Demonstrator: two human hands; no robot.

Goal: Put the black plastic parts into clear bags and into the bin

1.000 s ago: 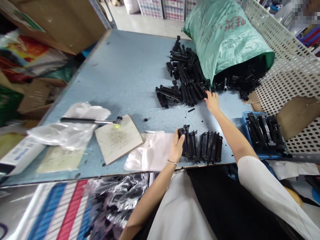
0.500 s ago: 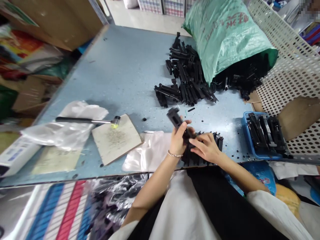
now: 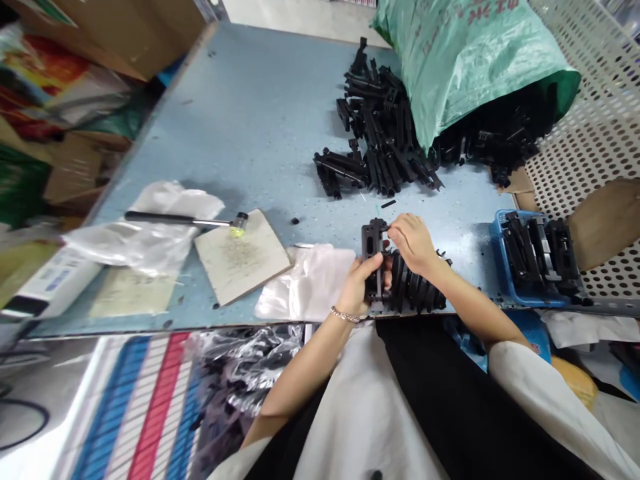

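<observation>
My left hand (image 3: 363, 283) is wrapped round a long black plastic part (image 3: 371, 240) with a slot in its face, held upright near the table's front edge. At the part's upper end, the fingertips of my right hand (image 3: 414, 245) are pinched together against its right side. Whether a smaller piece sits between those fingertips is hidden. A row of similar black parts (image 3: 417, 287) lies just right of my left hand, below my right hand.
A black heap of parts (image 3: 383, 127) lies by a green sack (image 3: 480, 60). Right stands a blue basket (image 3: 501, 267) holding parts. To the left are clear plastic bags (image 3: 307, 283), a board (image 3: 243, 257) and a hammer (image 3: 200, 221). A perforated white panel (image 3: 565, 157) borders the right.
The black part has swung from slanting to upright, lower and nearer the row. My right hand has moved up from its lower end to its top. The view has also shifted slightly.
</observation>
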